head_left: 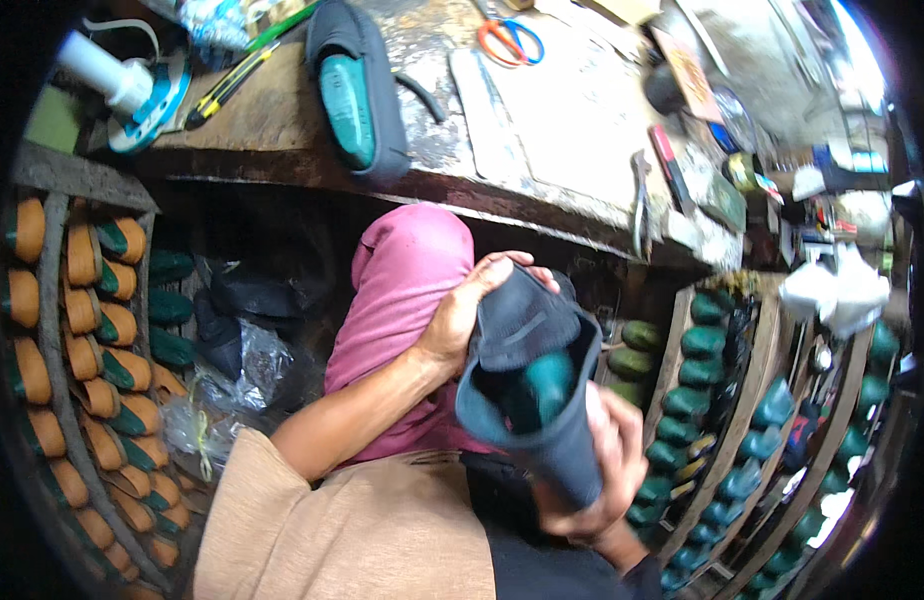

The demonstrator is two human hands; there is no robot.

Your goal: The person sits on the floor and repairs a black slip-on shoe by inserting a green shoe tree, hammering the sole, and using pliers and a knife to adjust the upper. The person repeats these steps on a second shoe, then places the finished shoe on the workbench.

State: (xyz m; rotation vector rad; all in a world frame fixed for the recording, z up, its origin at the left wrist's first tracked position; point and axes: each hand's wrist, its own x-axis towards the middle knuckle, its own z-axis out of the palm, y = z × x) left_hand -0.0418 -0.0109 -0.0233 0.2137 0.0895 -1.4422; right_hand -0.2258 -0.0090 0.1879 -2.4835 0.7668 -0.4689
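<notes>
A dark grey slip-on shoe (560, 452) is held in front of my lap, tilted with its opening facing up. Inside the opening shows a green shoe last (550, 385). My left hand (460, 318) is closed round the far end of the shoe, with its fingertips over the top edge. Wrapped round the near right side is my right hand (614, 462), slightly blurred; its palm is hidden by the shoe. On the bench lies a second dark shoe (384, 70), also with a green last (348, 112) in it.
The worn workbench (282, 165) runs across the front. On it lie scissors (512, 42), a yellow-black utility knife (227, 88), pliers (639, 205) and a red-handled tool (668, 160). Racks at left hold several orange shoes (84, 255); racks at right hold green lasts (702, 342). Plastic bags (257, 365) lie below.
</notes>
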